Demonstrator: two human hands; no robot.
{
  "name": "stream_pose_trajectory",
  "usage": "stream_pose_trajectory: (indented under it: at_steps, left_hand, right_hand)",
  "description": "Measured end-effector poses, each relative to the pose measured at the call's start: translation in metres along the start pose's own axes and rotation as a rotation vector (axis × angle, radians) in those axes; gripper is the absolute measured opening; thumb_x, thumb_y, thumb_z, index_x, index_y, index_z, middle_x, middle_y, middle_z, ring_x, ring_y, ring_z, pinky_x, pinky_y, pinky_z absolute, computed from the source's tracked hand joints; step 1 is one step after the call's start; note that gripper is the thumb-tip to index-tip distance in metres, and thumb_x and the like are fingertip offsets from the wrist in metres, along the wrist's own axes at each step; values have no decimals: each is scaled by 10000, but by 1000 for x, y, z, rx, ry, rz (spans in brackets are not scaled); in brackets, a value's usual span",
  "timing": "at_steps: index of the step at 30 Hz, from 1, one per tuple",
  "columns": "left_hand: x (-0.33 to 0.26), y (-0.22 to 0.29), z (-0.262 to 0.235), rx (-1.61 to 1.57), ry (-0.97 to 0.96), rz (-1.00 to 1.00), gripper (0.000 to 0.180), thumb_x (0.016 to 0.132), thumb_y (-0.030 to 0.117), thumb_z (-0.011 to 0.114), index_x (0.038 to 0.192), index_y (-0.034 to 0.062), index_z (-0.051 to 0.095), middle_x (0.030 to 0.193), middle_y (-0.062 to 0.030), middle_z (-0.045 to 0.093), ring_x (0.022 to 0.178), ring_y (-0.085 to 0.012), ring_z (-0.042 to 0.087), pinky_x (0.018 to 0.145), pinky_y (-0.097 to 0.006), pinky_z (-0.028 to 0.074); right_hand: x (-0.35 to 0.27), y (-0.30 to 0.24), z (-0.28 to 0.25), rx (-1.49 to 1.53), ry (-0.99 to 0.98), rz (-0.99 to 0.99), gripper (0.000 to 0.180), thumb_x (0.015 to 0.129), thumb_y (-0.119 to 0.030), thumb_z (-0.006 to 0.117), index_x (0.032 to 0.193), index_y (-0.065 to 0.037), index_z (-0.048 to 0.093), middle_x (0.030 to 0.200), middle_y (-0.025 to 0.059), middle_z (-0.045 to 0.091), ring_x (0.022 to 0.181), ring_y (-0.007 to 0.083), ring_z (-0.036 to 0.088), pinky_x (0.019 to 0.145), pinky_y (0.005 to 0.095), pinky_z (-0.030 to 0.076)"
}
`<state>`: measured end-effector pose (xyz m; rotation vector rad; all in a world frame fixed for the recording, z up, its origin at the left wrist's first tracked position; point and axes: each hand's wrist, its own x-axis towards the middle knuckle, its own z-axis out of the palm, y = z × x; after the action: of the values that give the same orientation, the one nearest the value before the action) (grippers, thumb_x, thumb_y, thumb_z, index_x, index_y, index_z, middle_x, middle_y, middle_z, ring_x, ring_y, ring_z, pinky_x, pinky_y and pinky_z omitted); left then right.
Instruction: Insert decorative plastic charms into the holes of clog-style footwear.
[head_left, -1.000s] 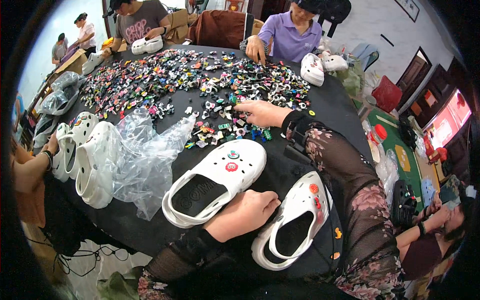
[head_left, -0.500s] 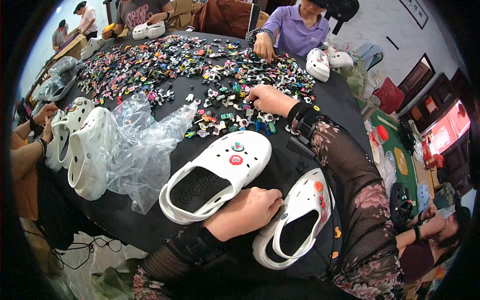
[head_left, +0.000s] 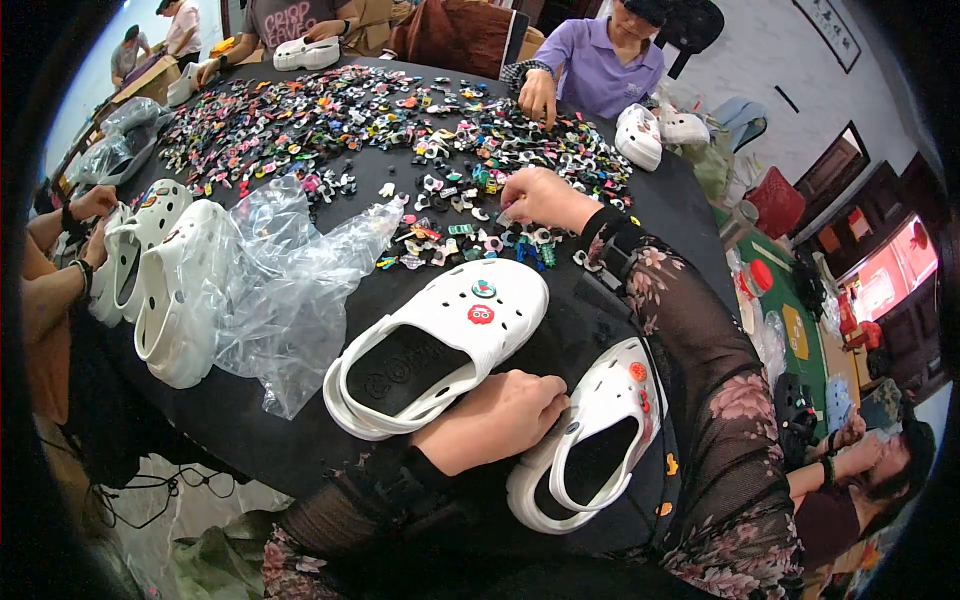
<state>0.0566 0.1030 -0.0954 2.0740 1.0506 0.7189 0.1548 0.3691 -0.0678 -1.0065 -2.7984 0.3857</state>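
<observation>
Right hand [head_left: 537, 197] shifted farther into charm pile [head_left: 470, 215] since earlier frame, fingers pinched on small charm. Left hand [head_left: 495, 415] closed loosely, pressing heel of white clog [head_left: 435, 345] on dark surface [head_left: 680, 215]; second clog [head_left: 590, 435] just right.

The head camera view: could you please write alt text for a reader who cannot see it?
A person's left hand rests on the heel of a white clog lying on a dark round table, while the right hand reaches into a wide scatter of small colourful charms. A second white clog, crumpled clear plastic bags and other seated people surround them.
</observation>
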Motion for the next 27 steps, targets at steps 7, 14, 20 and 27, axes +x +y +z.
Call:
stream_pose_trajectory:
  at_steps: [7, 14, 20, 27]
  left_hand:
    - [1, 0, 2, 7, 25, -3, 231, 881, 198, 537, 960, 0, 626, 754, -200, 642, 703, -347, 639, 639, -433, 506]
    - [1, -1, 3, -13, 37, 13, 225, 883, 187, 534, 944, -6, 632, 751, -207, 640, 693, -351, 637, 634, -427, 503]
    - [0, -2, 4, -21, 69, 56, 208, 875, 170, 548, 918, -14, 635, 734, -213, 633, 675, -353, 634, 608, -424, 501]
    - [-1, -5, 6, -35, 94, 52, 205, 869, 162, 548, 918, -14, 640, 744, -214, 635, 686, -349, 638, 625, -409, 505]
  right_hand:
    - [-18, 5, -26, 245, 119, 98, 207, 709, -178, 692, 812, 0, 712, 692, 92, 675, 609, 174, 623, 597, 310, 493]
    - [-29, -1, -30, 482, 124, 253, 190, 757, -168, 665, 833, 2, 706, 716, 46, 657, 662, 112, 585, 624, 277, 471]
    - [-36, -8, -35, 575, 73, 342, 174, 807, -151, 641, 850, 13, 678, 736, 43, 651, 649, 84, 578, 580, 232, 437]
    - [-55, -25, -49, 613, 18, 410, 165, 824, -167, 616, 879, -18, 662, 754, 51, 668, 648, 107, 639, 538, 212, 457]
